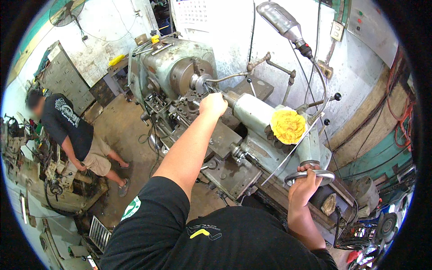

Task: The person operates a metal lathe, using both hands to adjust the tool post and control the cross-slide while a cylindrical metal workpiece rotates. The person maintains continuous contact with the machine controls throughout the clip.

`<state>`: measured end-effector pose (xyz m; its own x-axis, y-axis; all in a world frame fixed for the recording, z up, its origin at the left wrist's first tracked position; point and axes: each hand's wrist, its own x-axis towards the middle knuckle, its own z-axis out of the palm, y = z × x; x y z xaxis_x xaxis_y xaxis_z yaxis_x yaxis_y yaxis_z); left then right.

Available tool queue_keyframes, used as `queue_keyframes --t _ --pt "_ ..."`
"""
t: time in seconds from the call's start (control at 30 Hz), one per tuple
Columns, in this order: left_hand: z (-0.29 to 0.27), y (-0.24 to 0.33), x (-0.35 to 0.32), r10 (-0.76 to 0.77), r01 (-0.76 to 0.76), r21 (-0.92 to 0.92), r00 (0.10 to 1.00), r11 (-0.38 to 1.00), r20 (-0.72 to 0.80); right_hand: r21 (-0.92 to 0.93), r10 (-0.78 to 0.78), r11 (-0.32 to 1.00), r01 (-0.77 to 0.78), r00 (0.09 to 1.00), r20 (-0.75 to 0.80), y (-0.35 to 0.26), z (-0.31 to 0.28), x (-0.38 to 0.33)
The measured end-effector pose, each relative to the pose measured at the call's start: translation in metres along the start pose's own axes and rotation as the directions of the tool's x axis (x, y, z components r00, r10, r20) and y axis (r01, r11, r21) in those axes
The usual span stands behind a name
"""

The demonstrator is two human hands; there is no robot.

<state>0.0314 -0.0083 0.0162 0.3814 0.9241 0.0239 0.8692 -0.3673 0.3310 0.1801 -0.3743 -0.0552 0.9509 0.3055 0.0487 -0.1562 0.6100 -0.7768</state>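
Observation:
A large metal lathe stands before me, its round chuck (185, 75) at the far end gripping a shiny cylindrical workpiece (201, 83). My left hand (213, 105) is stretched out to the gap between this workpiece and the tailstock (254, 109). Its fingers are closed, and what they hold is hidden behind the fist. At the near right, my right hand (304, 186) is closed round the rim of the tailstock's metal handwheel (325, 175). A crumpled yellow cloth (288, 126) lies on top of the tailstock.
A bent coolant pipe (228, 77) reaches over the workpiece. The carriage (223, 140) lies below my left forearm. A caged lamp (278, 20) hangs over the back. Off to the left, a person (67, 123) in a black shirt stands at another machine. A stone-like lump (329, 204) sits beyond the handwheel.

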Motion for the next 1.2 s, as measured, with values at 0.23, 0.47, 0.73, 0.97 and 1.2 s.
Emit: queue_keyframes --t 0.23,0.47,0.73,0.97,1.2 --pt "0.001 -0.001 0.001 0.002 -0.002 0.003 1.0 1.0 -0.004 -0.024 -0.008 1.0 0.007 1.0 -0.012 -0.002 0.003 -0.002" --pt "0.0 0.0 -0.001 0.004 -0.004 0.002 1.0 1.0 0.003 -0.015 0.0 1.0 0.0 0.999 -0.034 -0.002 0.006 -0.003" --pt "0.0 0.0 0.0 0.009 -0.009 -0.001 1.0 1.0 0.013 -0.322 -0.124 0.939 0.121 0.992 0.011 0.011 0.004 -0.011" --pt "0.005 -0.003 0.004 0.01 -0.01 -0.007 1.0 1.0 -0.006 -0.557 -0.233 0.777 0.294 0.956 0.179 0.046 -0.008 -0.026" --pt "0.008 -0.005 0.006 0.004 -0.006 -0.041 1.0 0.999 -0.029 -0.526 -0.211 0.807 0.268 0.963 0.167 0.044 -0.006 -0.028"
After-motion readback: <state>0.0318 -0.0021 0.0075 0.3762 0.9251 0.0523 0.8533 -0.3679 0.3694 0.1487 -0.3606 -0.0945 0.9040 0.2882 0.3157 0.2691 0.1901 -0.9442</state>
